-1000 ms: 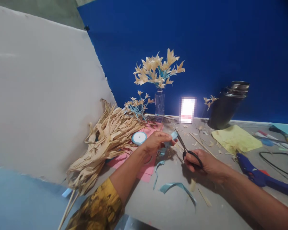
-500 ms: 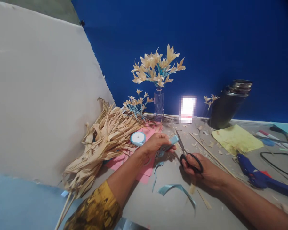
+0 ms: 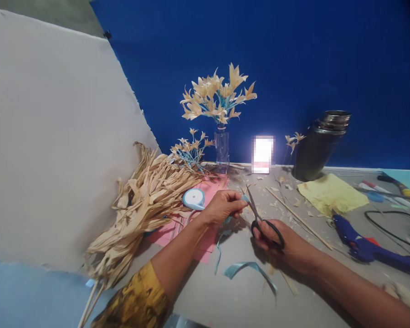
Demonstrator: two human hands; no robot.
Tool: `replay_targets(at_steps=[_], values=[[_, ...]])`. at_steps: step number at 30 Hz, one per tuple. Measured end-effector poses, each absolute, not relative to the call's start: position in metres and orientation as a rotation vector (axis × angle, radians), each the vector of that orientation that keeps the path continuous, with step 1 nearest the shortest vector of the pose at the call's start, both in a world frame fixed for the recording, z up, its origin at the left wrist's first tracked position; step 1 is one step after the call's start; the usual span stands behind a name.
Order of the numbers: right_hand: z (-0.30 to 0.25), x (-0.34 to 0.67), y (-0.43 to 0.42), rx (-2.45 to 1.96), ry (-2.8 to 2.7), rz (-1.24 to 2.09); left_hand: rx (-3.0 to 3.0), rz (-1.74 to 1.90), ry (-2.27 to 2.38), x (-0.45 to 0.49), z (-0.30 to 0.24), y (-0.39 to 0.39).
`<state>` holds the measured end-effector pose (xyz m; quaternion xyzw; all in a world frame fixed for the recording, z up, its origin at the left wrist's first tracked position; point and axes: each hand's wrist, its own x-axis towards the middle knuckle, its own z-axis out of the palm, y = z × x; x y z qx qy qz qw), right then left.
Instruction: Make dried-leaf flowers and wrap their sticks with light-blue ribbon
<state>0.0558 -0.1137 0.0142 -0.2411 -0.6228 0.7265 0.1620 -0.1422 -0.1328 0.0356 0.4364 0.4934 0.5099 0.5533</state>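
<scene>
My left hand [image 3: 225,207] pinches a light-blue ribbon [image 3: 245,199], whose short end sticks out past the fingertips. In my right hand [image 3: 276,237] is a pair of scissors [image 3: 255,210] with black handles, fingers through the loops. The blades point up and away, a little apart, right beside the ribbon end. A ribbon spool [image 3: 193,198] with a white centre lies left of my left hand. Loose cut ribbon [image 3: 249,269] curls on the table below both hands.
Dried husks [image 3: 146,200] are heaped at left. Husk flowers stand in a clear bottle [image 3: 222,148] at the back. A dark flask [image 3: 323,148], yellow paper [image 3: 333,193] and a blue glue gun [image 3: 358,243] are at right. Scraps and a thin stick [image 3: 299,218] litter the table [image 3: 232,300].
Less ribbon shows beyond my left fingertips, and the fingers are drawn closer together. The scissors stay beside the ribbon end. The whole view has shifted slightly.
</scene>
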Motion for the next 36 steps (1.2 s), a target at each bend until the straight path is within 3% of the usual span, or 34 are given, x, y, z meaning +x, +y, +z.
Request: replay_targets(at_steps=[9,15,22,31,36], values=[[0.008,0.042,-0.129,-0.729,-1.307,2.312,0.996,1.198,1.141,-0.142,0.034,-0.133],[0.041,0.065,-0.083,-0.657,-1.005,1.962,1.160,0.976,1.180,-0.128,0.023,-0.141],[0.016,0.077,-0.083,-0.881,-1.717,1.765,1.043,1.111,1.282,-0.132,0.041,-0.142],[0.010,0.073,-0.095,-0.975,-1.462,2.111,1.125,1.419,1.610,-0.175,0.070,-0.131],[0.013,0.076,-0.093,-1.020,-1.550,1.953,1.336,1.643,1.986,-0.227,0.134,-0.135]])
